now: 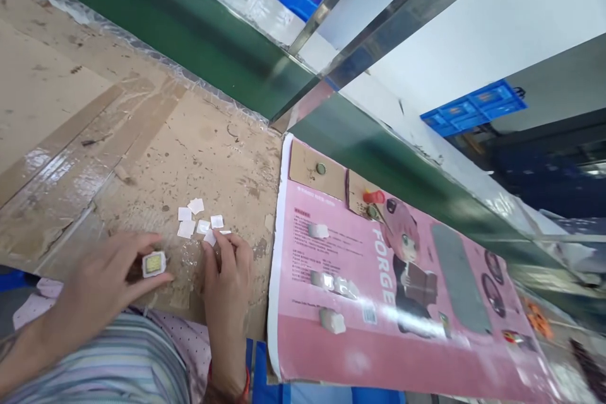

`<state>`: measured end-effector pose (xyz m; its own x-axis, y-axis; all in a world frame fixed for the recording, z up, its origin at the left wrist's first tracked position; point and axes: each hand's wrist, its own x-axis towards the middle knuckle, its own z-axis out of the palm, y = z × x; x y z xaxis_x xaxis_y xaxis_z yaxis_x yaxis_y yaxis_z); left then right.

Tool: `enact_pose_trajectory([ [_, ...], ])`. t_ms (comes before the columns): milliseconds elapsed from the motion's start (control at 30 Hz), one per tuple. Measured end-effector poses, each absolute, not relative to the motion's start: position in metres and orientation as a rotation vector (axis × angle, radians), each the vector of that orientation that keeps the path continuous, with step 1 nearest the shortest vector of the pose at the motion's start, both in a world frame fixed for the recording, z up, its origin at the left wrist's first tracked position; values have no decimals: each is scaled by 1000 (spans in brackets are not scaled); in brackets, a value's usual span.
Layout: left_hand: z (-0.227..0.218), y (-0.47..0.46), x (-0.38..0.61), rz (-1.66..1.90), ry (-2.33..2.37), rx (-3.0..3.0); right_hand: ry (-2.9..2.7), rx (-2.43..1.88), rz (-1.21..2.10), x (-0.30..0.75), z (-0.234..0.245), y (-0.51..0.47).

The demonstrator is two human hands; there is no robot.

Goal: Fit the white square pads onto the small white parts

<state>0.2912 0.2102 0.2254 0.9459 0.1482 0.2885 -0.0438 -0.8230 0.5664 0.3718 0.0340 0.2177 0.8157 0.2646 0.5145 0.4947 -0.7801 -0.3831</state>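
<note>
My left hand (101,281) pinches a small white-framed square part (154,264) with a yellowish face, just above the taped cardboard bench top (142,139). My right hand (228,278) rests on the cardboard beside it, its fingertips touching one of several small white squares (196,221) that lie loose in a cluster. Whether the right fingers hold a square or only press on it is unclear.
A pink printed sheet (407,322) with a cartoon figure lies to the right, with small white blocks and brown card pieces on it. A green conveyor belt (199,38) runs along the far edge. Blue crates (473,107) stand behind.
</note>
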Motion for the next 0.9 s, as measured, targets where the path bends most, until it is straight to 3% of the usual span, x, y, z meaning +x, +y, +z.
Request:
enact_pose_trajectory([
  [233,224,178,300,427,44,2622,-509,-2334,-519,367,228,19],
  [400,238,188,281,407,29,2416,65,-1696,123,329,238,17],
  [500,250,189,279,296,-16,2244,219,-1491,324,309,240,21],
  [600,256,189,282,196,-52,2088,92,-1590,210,297,241,25],
  [733,251,194,277,144,-93,1936,-378,-1958,-294,291,240,23],
  [900,236,211,276,193,-173,2257,-643,-2143,-537,286,240,19],
])
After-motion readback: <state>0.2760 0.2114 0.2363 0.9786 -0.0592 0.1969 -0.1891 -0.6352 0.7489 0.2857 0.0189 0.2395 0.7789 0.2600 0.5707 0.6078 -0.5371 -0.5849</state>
